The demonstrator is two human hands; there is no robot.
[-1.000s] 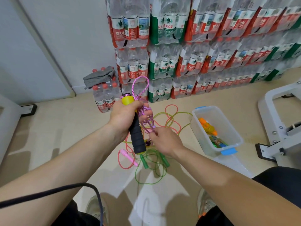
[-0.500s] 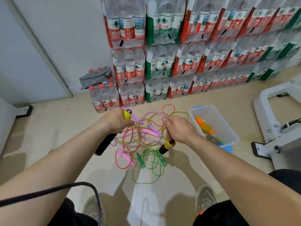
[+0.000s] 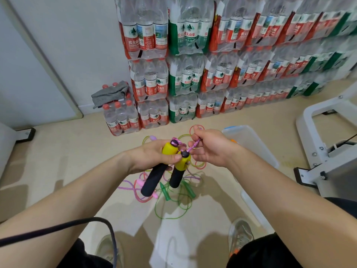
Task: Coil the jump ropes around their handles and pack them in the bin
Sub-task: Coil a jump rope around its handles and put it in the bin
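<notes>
My left hand [image 3: 152, 155] grips two black-and-yellow jump rope handles [image 3: 154, 178] side by side, yellow ends up. Just right of the handle tops, my right hand [image 3: 210, 147] pinches the pink braided rope [image 3: 194, 145] that leaves them. On the floor beneath lie a green rope with green handles [image 3: 173, 196], a pink rope with pink handles [image 3: 143, 185] and thin red and yellow-green loops [image 3: 195, 128]. The clear plastic bin [image 3: 255, 146] stands on the floor right of my right hand; an orange item shows inside, mostly hidden by the hand.
Shrink-wrapped packs of water bottles [image 3: 193, 74] are stacked along the back wall, a grey cloth [image 3: 110, 93] on a low pack. A white metal frame [image 3: 328, 144] stands at right. My shoes [image 3: 240, 235] are below, and a black cable [image 3: 87, 223] crosses my left forearm.
The two handles were apart, one in each hand; now both sit together in my left hand, raised in front of me. My right hand shifted its hold from a handle to the rope.
</notes>
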